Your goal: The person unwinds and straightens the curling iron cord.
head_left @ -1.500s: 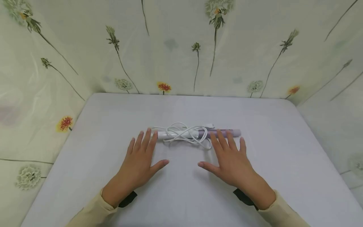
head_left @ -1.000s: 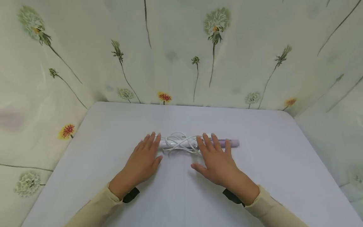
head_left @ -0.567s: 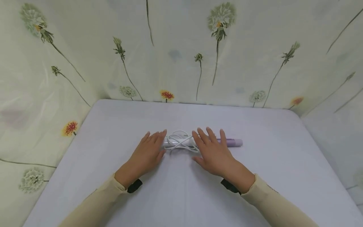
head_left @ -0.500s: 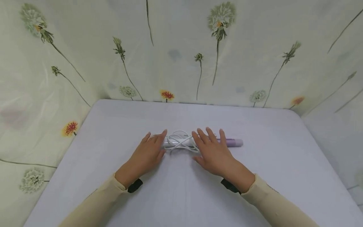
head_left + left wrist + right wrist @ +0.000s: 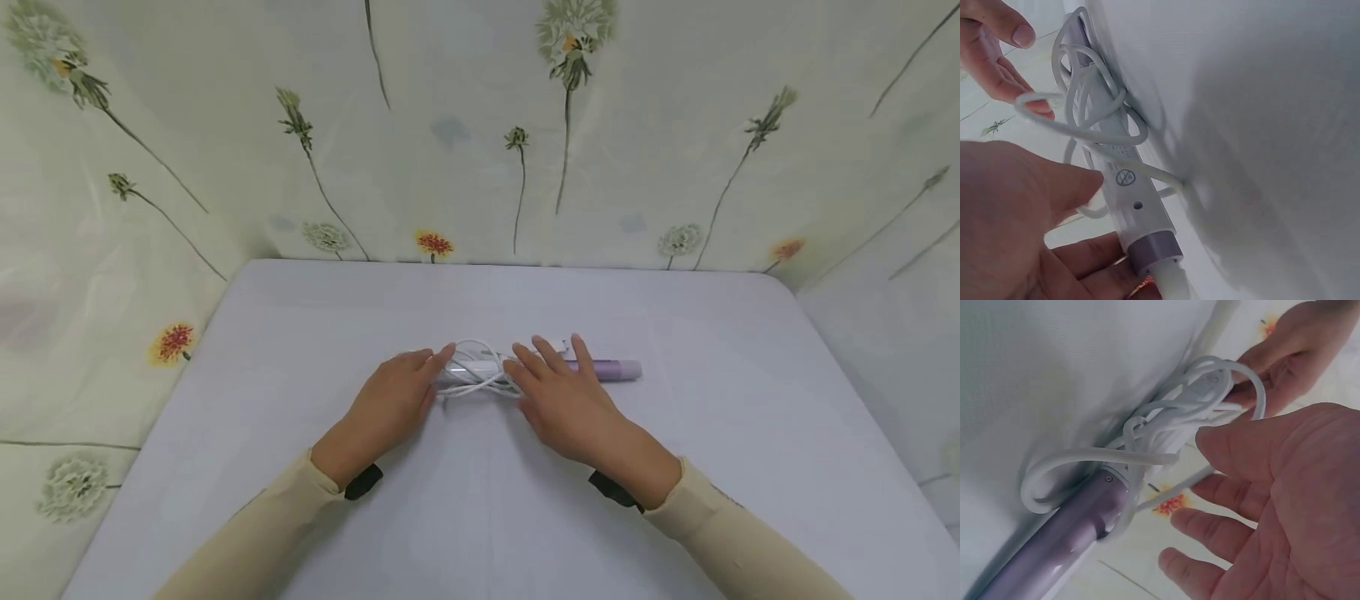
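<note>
A hair curling iron (image 5: 618,370) lies across the white table, its white handle to the left and its purple barrel to the right. Loops of its white cord (image 5: 1079,456) wrap around the handle. My left hand (image 5: 390,404) holds the handle's end, thumb on one side and fingers by the purple ring (image 5: 1155,249) on the other. Over the middle, my right hand (image 5: 573,412) reaches with spread fingers. In the right wrist view its thumb and fingers stand on either side of a cord loop, without clasping it. The fingers hide part of the barrel in the head view.
The table (image 5: 360,308) has a white cover and rounded far corners. Behind and beside it hangs a pale curtain (image 5: 450,183) printed with dandelions and orange flowers. Dark straps (image 5: 363,482) show under both wrists.
Both hands have moved inward. The left has gone from spread fingers beside the handle to holding its end; the right has slid left from the barrel to the corded middle.
</note>
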Tool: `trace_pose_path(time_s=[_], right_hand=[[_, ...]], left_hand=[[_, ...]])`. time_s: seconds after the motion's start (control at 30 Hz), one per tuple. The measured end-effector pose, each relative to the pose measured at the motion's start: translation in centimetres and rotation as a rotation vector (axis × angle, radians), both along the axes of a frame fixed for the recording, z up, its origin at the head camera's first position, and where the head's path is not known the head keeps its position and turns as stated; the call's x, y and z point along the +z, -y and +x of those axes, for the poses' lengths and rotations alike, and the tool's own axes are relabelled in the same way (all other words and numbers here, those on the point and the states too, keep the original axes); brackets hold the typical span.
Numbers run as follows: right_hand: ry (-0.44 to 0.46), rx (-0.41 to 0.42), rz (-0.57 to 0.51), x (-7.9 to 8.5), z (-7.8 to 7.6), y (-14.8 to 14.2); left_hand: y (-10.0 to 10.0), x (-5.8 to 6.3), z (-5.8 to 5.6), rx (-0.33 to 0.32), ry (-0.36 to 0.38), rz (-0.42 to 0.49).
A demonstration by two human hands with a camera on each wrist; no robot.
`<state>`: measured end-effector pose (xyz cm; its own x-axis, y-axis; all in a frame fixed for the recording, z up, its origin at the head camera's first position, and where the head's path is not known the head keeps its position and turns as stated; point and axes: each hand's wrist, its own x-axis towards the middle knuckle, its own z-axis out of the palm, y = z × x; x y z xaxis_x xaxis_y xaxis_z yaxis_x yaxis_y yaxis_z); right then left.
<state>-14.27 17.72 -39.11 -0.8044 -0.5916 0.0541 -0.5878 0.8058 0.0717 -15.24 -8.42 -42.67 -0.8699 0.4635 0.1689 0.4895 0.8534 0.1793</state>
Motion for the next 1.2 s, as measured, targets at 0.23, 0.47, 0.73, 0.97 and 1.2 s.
trace_pose_path(time_s=[0.23, 0.47, 0.73, 0.97, 1.2], right_hand=[[-0.084, 0.076, -0.033, -0.4, -0.1, -0.5], [-0.115, 0.128, -0.062, -0.8, -0.6, -1.1], [-0.123, 0.21, -0.053, -1.4, -1.2, -1.4], [-0.1, 0.305, -0.127, -1.4, -1.5, -1.5], [-0.107, 0.362, -0.155, -1.3, -1.6, -1.5]], left_hand=[[-0.5, -0.2, -0.5, -0.002, -0.035, -0.003], [-1.0, -0.3, -1.3, 0.016, -0.069, 0.032], [-1.4, -0.3, -1.8, 0.035, -0.066, 0.032], [-1.7, -0.1, -2.2, 0.033, -0.025, -0.053], [-2.0, 0.2, -3.0, 0.025, -0.013, -0.067]])
